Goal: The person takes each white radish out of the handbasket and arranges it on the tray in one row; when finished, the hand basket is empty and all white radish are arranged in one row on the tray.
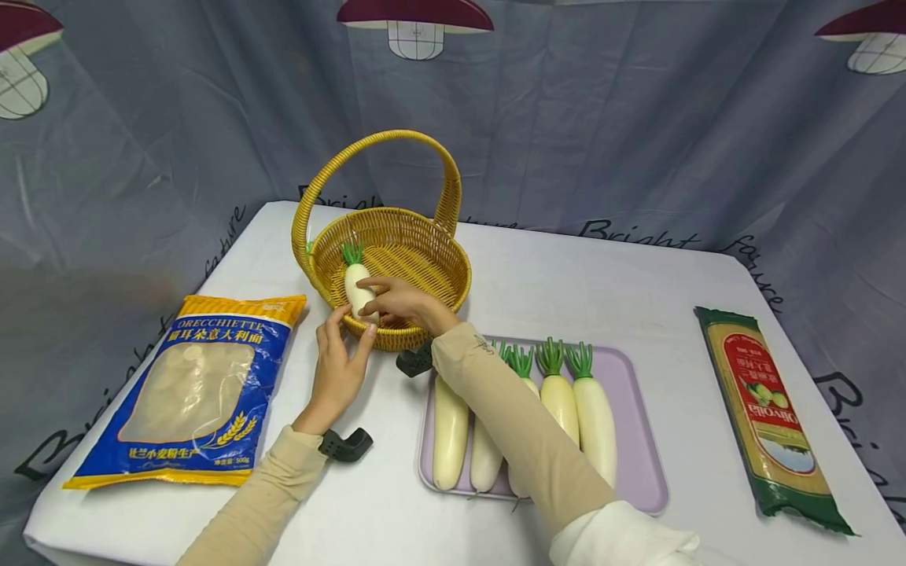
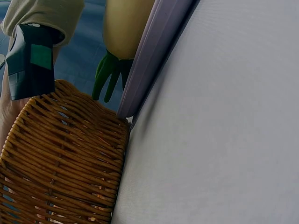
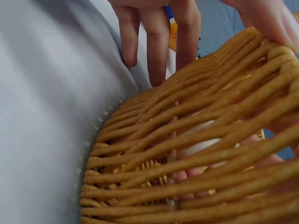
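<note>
A white radish (image 1: pixel 359 283) with green stem stubs lies inside the yellow wicker basket (image 1: pixel 439 259), against its near-left side. My right hand (image 1: pixel 405 303) reaches over the near rim and holds this radish, the fingers across its body. With thumb and fingers my left hand (image 1: pixel 338 377) grips the near-left rim. In the right wrist view several left-hand fingers (image 3: pixel 156 42) lie along the outside of the wicker wall (image 3: pixel 196 121); the right fingers show only partly through the weave. The left wrist view has the basket's side (image 2: pixel 65 158) but little of a hand.
A lilac tray (image 1: pixel 637 448) bearing several white radishes (image 1: pixel 594 424) sits right of the basket, partly under my right forearm. A blue orecchiette bag (image 1: pixel 191 385) lies on the left, a green-ended pasta packet (image 1: pixel 771 417) far right. The tall basket handle (image 1: pixel 396 135) arches above the basket.
</note>
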Demonstrator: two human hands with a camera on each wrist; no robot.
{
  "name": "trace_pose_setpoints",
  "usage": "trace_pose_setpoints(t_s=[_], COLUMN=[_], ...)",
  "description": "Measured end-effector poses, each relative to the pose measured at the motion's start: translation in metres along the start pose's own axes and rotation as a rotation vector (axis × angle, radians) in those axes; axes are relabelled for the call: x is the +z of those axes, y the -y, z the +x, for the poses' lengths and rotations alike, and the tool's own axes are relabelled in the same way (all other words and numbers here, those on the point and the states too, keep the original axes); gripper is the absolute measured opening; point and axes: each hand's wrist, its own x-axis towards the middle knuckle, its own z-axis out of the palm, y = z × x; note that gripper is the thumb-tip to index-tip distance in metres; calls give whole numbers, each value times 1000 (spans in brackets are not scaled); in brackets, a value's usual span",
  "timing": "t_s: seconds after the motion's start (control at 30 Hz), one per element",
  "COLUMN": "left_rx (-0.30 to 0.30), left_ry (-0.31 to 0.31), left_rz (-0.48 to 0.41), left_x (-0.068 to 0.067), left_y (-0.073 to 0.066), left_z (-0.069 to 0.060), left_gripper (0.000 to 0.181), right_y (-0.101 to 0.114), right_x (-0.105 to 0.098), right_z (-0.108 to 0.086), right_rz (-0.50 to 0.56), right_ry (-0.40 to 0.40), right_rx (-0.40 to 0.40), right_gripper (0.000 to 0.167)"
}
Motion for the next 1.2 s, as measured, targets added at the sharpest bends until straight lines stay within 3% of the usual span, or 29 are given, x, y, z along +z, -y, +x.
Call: trace_pose_setpoints(t_s=[0.2,0.63,0.83,1.2], left_rx=[-1,13,12,14], left_ry=[3,-8,-7,-4], left_rz=[-5,-1,-2,-4], left_x=[1,0,0,0], left_y=[1,1,1,1], left_z=[0,0,-1,0], left_gripper=[54,52,52,50], right_y=[0,2,1,0], right_x=[2,4,6,3], right_z=[-1,-2,-2,-2], right_rz=[-72,-108,-48,-92], right_ry=[7,-11,-5,-47], right_rx=[-6,-43,-46,-62], right_gripper=[62,63,61,58])
